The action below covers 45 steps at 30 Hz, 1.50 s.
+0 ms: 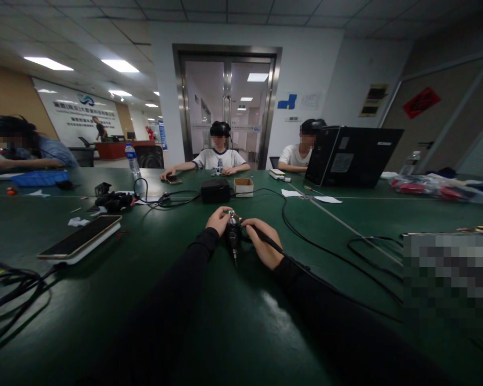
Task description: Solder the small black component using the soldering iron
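Both my arms in black sleeves reach out over a dark green table [233, 321]. My left hand [218, 220] curls around the top of a small black device with a metal tip [233, 238] that rests on the table. My right hand [263, 241] grips a thin black pen-like tool [265, 238] whose cable trails off to the right, with its tip held at the device. A tiny light part sits at the top of the device between my fingers; I cannot make out what it is.
A phone on a white pad [80, 244] lies at the left. A black box [215, 190], a small cardboard box [243, 186], a water bottle [132, 160], an open laptop [350, 155] and loose cables [326, 252] lie beyond. Three people sit across the table.
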Available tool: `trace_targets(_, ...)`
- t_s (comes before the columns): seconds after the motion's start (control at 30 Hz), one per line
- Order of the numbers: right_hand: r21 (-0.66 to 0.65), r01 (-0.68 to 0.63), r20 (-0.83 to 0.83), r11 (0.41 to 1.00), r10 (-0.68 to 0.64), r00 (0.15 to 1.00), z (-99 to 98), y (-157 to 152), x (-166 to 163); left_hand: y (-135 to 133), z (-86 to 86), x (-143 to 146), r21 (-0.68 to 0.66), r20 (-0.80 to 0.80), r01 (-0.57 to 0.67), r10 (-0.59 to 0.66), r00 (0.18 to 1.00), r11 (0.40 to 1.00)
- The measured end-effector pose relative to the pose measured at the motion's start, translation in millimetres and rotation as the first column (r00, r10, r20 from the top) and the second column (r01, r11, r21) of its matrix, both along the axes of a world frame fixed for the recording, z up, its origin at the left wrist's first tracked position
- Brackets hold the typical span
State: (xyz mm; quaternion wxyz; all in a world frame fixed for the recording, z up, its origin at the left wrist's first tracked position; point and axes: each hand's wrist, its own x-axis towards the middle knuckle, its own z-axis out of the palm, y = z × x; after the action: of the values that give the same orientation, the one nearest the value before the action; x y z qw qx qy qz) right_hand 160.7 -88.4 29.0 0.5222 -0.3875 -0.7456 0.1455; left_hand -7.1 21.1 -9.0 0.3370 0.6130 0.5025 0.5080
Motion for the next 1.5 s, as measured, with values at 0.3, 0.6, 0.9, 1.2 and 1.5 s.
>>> trace_targets(0.3,0.003,0.008,0.004,1.0,-0.008,1.0,0.2,-0.9,0.3,-1.1,2.0,1.2,-0.005,0.035,0.001,-0.001,0.999,1.0)
trace_targets(0.6,-0.002,0.007,-0.005,1.0,-0.007,1.0,-0.7,0.5,0.0,1.3,-1.5,0.2,0.045,0.163,0.043,-0.05,0.985,0.998)
trace_targets(0.9,-0.005,-0.006,-0.015,1.0,0.006,1.0,-0.6,-1.1,0.4,3.5,-3.2,0.0,0.041,0.215,0.059,-0.067,0.974,0.997)
trace_targets(1.2,0.001,0.0,-0.017,1.0,0.0,1.0,-0.3,0.0,0.0,8.5,-7.9,-1.9,0.061,0.18,0.057,-0.067,0.981,0.996)
trace_targets(1.5,-0.002,0.003,0.001,1.0,-0.003,1.0,1.0,-2.3,-0.3,9.1,-8.0,-1.3,0.058,0.133,0.054,-0.061,0.989,0.997)
